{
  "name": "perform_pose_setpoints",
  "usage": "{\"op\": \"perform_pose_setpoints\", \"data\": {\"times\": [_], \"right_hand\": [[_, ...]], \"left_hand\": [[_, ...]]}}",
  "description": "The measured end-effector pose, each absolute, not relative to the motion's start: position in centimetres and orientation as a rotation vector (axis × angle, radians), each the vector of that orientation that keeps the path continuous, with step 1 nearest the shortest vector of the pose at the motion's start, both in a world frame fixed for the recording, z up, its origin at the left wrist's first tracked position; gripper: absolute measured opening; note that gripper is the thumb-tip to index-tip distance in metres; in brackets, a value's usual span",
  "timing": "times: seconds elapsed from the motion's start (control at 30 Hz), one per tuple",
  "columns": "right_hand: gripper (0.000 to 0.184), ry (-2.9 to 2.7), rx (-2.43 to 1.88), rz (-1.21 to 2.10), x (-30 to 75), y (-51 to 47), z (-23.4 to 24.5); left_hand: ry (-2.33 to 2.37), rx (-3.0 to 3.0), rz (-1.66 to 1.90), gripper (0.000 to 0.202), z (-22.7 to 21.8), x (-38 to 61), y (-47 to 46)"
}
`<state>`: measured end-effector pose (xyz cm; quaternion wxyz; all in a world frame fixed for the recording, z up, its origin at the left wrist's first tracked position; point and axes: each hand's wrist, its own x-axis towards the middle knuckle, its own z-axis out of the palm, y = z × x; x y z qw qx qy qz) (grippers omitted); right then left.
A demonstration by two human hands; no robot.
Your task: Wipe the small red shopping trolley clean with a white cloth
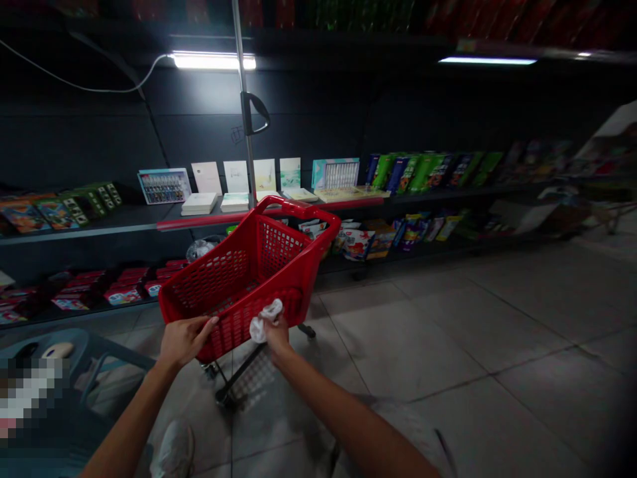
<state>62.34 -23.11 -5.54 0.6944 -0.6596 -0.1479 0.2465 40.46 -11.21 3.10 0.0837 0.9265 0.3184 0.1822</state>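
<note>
Lower left of center, a person's left hand (184,342) rests on the edge of a red shopping cart (273,293), seemingly steadying it; its finger closure is unclear. Beside the cart, the right hand (277,333) clutches a white cloth (258,330), apparently bunched for grip. Upper right of center, green and blue packages (425,172) stand upright, likely for display.

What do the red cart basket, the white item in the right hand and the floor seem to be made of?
Red cart basket: probably molded plastic, glossy; bright highlights and regular perforations suggest it.
White item in the right hand: soft-looking, matte, likely cloth or tissue; its crumpled shape leaves which open.
Floor: likely smooth tile, faintly shiny, with straight joint lines.
</note>
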Motion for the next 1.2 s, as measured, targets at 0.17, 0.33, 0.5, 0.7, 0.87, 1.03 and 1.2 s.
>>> {"op": "perform_pose_setpoints", "data": {"times": [0.17, 0.33, 0.5, 0.7, 0.87, 1.03, 1.2], "right_hand": [[0.038, -0.462, -1.519, -0.023, 70.0, -26.2, 0.1], [0.038, -0.666, -1.486, -0.433, 73.6, -29.0, 5.5], [0.043, -1.069, -1.501, -0.599, 71.9, -28.5, 7.3], [0.051, -1.490, -1.474, -0.394, 68.0, -27.0, 6.0], [0.049, -1.728, -1.436, -0.383, 65.9, -26.5, 5.2], [0.045, -1.542, -1.591, -0.464, 68.6, -26.6, 6.3], [0.041, -1.432, -1.680, -0.575, 72.6, -28.1, 9.2]], "left_hand": [[0.937, 2.752, 0.569, 0.057, 3.3, 39.2, -10.5], [1.010, 2.723, 0.616, 0.057, 3.1, 37.6, -9.4], [1.038, 2.762, 0.662, 0.055, 2.9, 36.4, -8.5], [1.169, 2.880, 0.914, 0.050, 4.5, 38.1, -11.1], [1.162, 2.784, 0.792, 0.041, 5.9, 42.1, -13.9], [1.366, 2.722, 0.765, 0.041, 5.5, 43.2, -13.9], [1.326, 2.716, 0.859, 0.038, 5.1, 42.5, -12.9]]}}
